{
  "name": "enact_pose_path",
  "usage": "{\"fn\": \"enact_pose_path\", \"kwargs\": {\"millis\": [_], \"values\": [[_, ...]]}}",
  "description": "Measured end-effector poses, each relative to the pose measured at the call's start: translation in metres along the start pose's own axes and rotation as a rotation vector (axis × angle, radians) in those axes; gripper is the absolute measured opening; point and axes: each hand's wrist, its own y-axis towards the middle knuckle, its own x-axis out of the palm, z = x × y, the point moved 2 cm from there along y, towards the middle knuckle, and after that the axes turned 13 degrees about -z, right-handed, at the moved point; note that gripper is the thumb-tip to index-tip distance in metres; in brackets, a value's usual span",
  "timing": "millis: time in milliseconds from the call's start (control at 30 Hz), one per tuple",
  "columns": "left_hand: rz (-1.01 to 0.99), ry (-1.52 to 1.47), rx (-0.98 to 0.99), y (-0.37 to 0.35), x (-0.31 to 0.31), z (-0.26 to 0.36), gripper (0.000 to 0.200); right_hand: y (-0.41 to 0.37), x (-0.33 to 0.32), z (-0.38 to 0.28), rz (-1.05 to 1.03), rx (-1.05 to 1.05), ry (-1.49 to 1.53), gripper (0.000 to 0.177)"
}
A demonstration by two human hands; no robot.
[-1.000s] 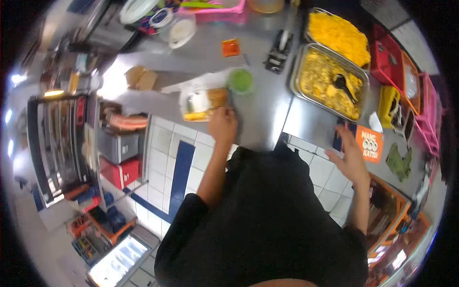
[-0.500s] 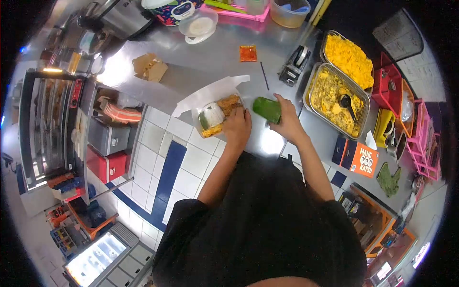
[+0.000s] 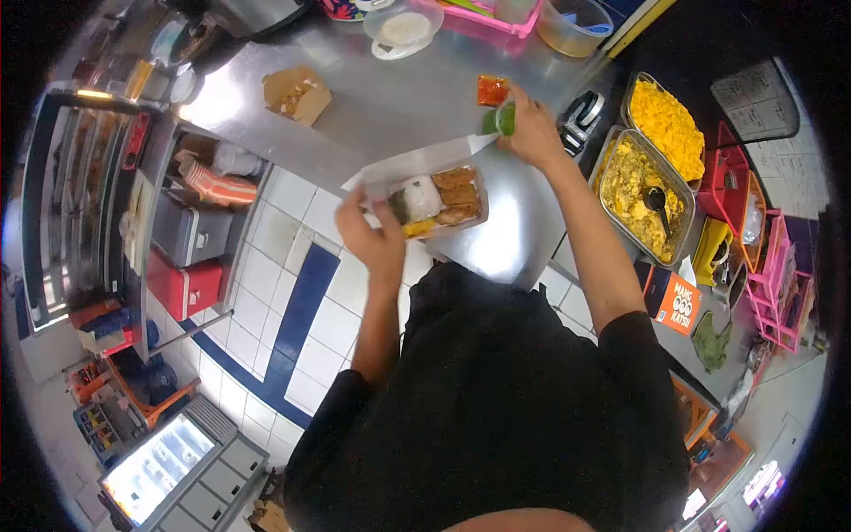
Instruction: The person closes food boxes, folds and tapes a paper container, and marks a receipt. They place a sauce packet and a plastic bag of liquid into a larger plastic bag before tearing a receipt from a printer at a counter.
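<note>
A white paper takeaway box [image 3: 417, 163] lies with its lid up on the steel counter. Inside are white rice [image 3: 418, 197] with dark flakes, brown breaded cutlet pieces [image 3: 456, 191] and some yellow food at the near edge. My left hand [image 3: 368, 232] is at the box's left end, thumb inside and fingers outside, slightly blurred. Beyond the box, my right hand [image 3: 532, 133] grips a green container [image 3: 498, 121], partly hidden by the fingers. Just past it lies a small red sauce packet [image 3: 492, 89].
A small brown carton [image 3: 306, 97] stands at the left. Two trays of yellow food [image 3: 665, 120] are on the right, one with a black spoon [image 3: 656, 202]. A black tape dispenser [image 3: 581, 120] stands beside them. An orange box [image 3: 675, 301] sits nearer.
My right hand has carried the green container away from me towards the sauce packet. My left hand has left the cutlet and moved to the box's left end. The view has shifted.
</note>
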Motion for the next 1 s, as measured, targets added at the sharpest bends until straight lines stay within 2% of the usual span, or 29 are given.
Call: {"fn": "enact_pose_path", "kwargs": {"millis": [133,200,233,267,300,333,367,400,433,500,567,633,700,733,833,867,967,1000], "values": [[-0.047,0.046,-0.013,0.037,-0.022,-0.018,0.036,0.026,-0.001,-0.001,-0.066,-0.124,-0.107,0.091],[-0.205,0.167,0.134,0.052,-0.023,-0.018,0.045,0.029,-0.001,-0.005,-0.068,-0.200,-0.154,0.091],[-0.196,0.171,0.125,0.055,-0.023,-0.025,0.045,0.016,-0.006,-0.016,0.022,-0.249,-0.326,0.088],[-0.380,0.068,0.078,0.055,-0.018,-0.036,0.046,0.002,-0.009,-0.028,0.111,-0.299,-0.497,0.085],[-0.560,-0.039,0.030,0.053,-0.014,-0.043,0.048,-0.007,-0.012,-0.039,0.105,-0.313,-0.503,0.085],[-0.551,-0.040,0.019,0.057,-0.019,-0.035,0.048,-0.018,-0.013,-0.050,-0.014,-0.408,-0.341,0.080],[-0.715,-0.048,-0.211,0.058,-0.020,-0.028,0.048,-0.034,-0.010,-0.058,-0.134,-0.486,-0.171,0.076],[-0.880,-0.057,-0.434,0.057,-0.020,-0.024,0.049,-0.048,-0.002,-0.061,-0.237,-0.363,-0.009,0.071],[-0.885,-0.061,-0.423,0.048,-0.015,-0.031,0.049,-0.060,0.009,-0.061,-0.328,-0.237,0.151,0.066],[-0.736,-0.168,-0.105,0.015,-0.002,-0.051,0.047,-0.081,0.045,-0.050,-0.367,-0.098,0.145,0.068],[-0.449,0.297,0.150,-0.017,0.004,-0.036,0.056,-0.104,0.077,-0.049,-0.179,-0.155,0.098,0.071],[-0.506,0.379,0.119,-0.041,0.021,-0.038,0.063,-0.111,0.106,-0.041,-0.118,-0.151,0.162,0.072],[-0.678,-0.275,-0.474,-0.057,0.026,-0.033,0.065,-0.114,0.122,-0.039,-0.135,-0.115,0.567,0.069],[-0.651,-0.255,-0.480,-0.056,0.025,-0.030,0.057,-0.116,0.126,-0.043,-0.096,-0.090,0.700,0.063],[-0.586,-0.337,-0.478,-0.033,0.017,-0.016,0.049,-0.120,0.100,-0.051,-0.106,0.024,0.702,0.055],[-0.515,-0.286,-0.382,-0.037,0.023,-0.030,0.042,-0.124,0.084,-0.056,-0.092,0.136,0.706,0.048],[-0.588,-0.286,-0.482,-0.023,0.022,-0.011,0.040,-0.136,0.056,-0.047,-0.109,0.149,0.862,0.046],[-0.535,-0.347,-0.415,-0.033,0.036,-0.025,0.039,-0.141,0.062,-0.036,-0.053,0.112,0.820,0.048]]}}
